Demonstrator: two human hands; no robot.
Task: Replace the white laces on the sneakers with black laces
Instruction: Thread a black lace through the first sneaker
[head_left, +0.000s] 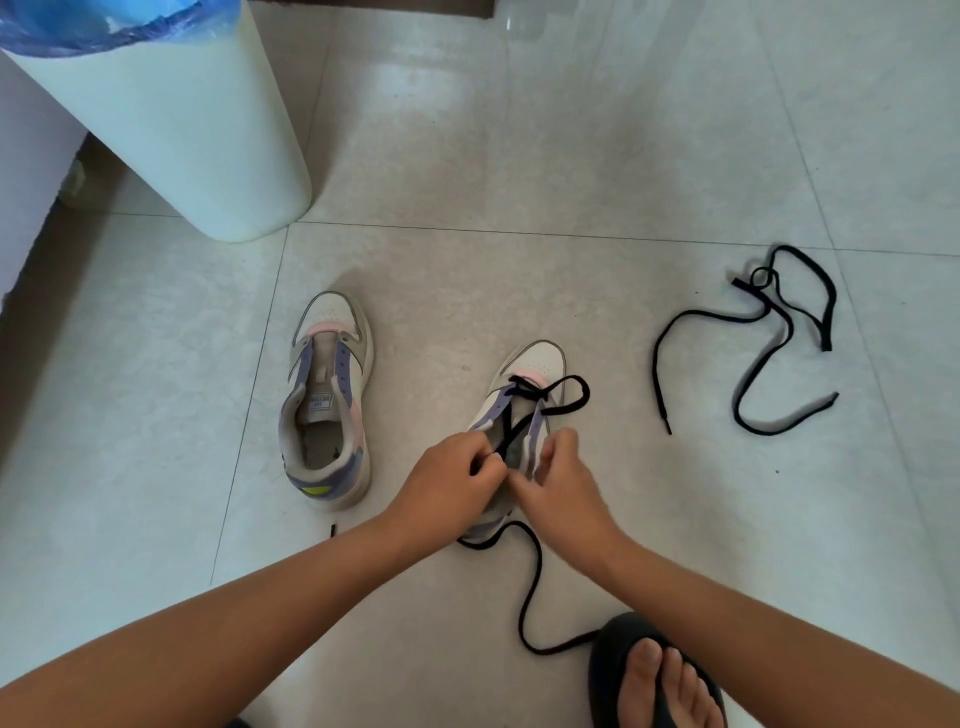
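Note:
Two white, purple and pink sneakers stand on the tiled floor. The left sneaker (327, 400) has no lace in it. The right sneaker (530, 384) carries a black lace (550, 395) crossed through its lowest eyelets near the toe, with a loop lying to the right. My left hand (452, 483) pinches one strand of that lace over the tongue. My right hand (561, 483) grips the sneaker's right eyelet flap. The lace's other end trails across the floor toward me. A second black lace (753, 374) lies loose on the floor at the right.
A pale bin (171, 119) with a blue bag stands at the back left, next to a wall edge. My foot in a dark sandal (654, 675) rests at the bottom right, close to the trailing lace.

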